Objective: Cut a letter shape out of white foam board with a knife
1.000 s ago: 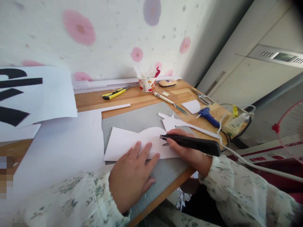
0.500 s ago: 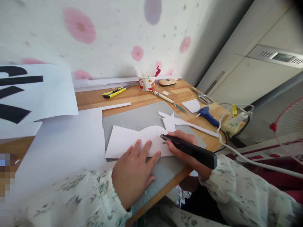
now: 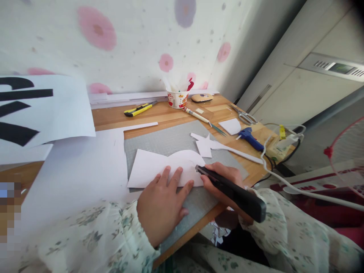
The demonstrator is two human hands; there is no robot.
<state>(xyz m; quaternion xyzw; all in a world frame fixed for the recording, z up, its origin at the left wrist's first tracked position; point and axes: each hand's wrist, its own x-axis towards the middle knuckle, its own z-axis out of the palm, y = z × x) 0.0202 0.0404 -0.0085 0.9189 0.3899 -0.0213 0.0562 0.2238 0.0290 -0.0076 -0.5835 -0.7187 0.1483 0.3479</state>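
A white sheet piece point(image 3: 150, 167) with a curved top edge lies on the grey cutting mat point(image 3: 159, 138). My left hand point(image 3: 163, 204) rests flat on its lower part, fingers spread. A black utility knife point(image 3: 233, 189) is held in my right hand point(image 3: 224, 182), its tip on the right part of the white piece, near a faint curved line. Small white offcuts point(image 3: 204, 146) lie on the mat just above the piece.
A yellow cutter point(image 3: 140, 110), a paper cup point(image 3: 177, 99) with tools, a pen-like tool point(image 3: 196, 115), scissors point(image 3: 247, 118) and a blue glue gun point(image 3: 250, 139) lie behind and right. A white cable point(image 3: 313, 195) crosses the right side. Large white sheets point(image 3: 82, 167) cover the left.
My right hand and the knife have moved slightly down and right, the knife's tip shifting along the white piece. My left hand stays spread on the piece. The view has shifted a little.
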